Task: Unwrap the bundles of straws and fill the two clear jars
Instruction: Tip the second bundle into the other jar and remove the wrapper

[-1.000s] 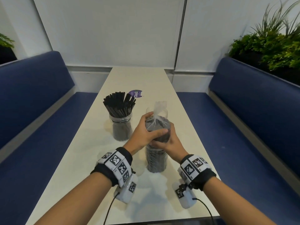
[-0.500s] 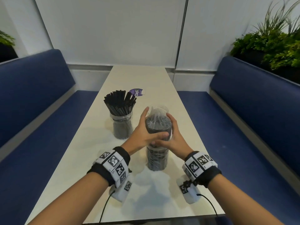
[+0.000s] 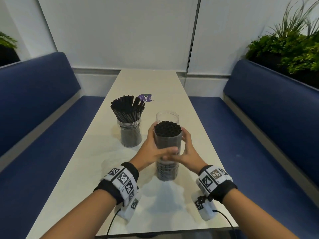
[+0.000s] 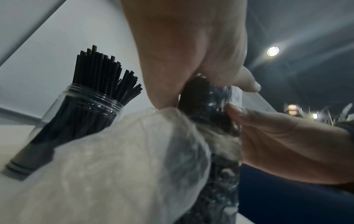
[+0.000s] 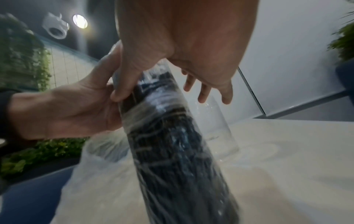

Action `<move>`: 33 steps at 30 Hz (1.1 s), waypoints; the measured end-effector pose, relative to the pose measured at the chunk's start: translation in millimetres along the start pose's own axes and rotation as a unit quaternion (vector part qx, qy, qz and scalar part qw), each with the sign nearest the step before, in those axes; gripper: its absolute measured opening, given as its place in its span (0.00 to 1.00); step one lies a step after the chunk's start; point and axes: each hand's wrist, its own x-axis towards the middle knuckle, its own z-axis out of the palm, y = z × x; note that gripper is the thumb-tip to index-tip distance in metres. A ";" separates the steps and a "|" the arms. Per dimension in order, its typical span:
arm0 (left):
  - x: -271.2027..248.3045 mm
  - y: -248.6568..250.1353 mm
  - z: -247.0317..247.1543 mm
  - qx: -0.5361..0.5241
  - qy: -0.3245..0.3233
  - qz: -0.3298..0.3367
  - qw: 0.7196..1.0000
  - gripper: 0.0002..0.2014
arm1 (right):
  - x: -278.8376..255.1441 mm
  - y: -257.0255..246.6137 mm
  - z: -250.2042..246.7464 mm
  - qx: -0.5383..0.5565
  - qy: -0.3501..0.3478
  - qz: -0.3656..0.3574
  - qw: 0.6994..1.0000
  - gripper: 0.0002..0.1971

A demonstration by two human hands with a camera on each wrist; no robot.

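Peeling done up top: the wrapper (image 3: 168, 144) has slid below the straw tips (image 3: 167, 129); both hands (image 3: 151, 149) (image 3: 188, 150) grip the bundle, empty jar (image 3: 167, 116) just beyond.

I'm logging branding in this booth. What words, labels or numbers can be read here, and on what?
"ClayG": white letters on the purple sticker lying on the table; the smaller print beneath it is too small to read.
Wristbands: black-and-white square code patterns only, no letters or numbers.
Jars, straws and wrapper: no readable print.
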 end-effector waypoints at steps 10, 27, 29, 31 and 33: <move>-5.7 -23.5 13.4 0.038 -0.011 -0.050 0.998 0.40 | -5.7 26.0 17.1 0.042 -0.032 0.049 0.997 0.41; 24.5 41.6 -39.7 0.476 -0.038 0.232 0.847 0.51 | 42.7 -92.2 -51.7 -0.045 0.039 0.122 0.991 0.40; 29.6 50.0 -37.3 0.464 -0.049 0.281 0.839 0.53 | 53.7 -102.0 -48.8 -0.017 0.018 0.139 0.990 0.41; 36.3 60.8 -32.0 0.372 -0.064 0.326 0.867 0.50 | 64.7 -107.5 -51.0 0.022 -0.025 0.148 0.988 0.44; 43.6 71.6 -29.4 0.268 -0.064 0.312 0.909 0.44 | 67.0 -114.6 -53.8 0.047 -0.083 0.136 0.986 0.35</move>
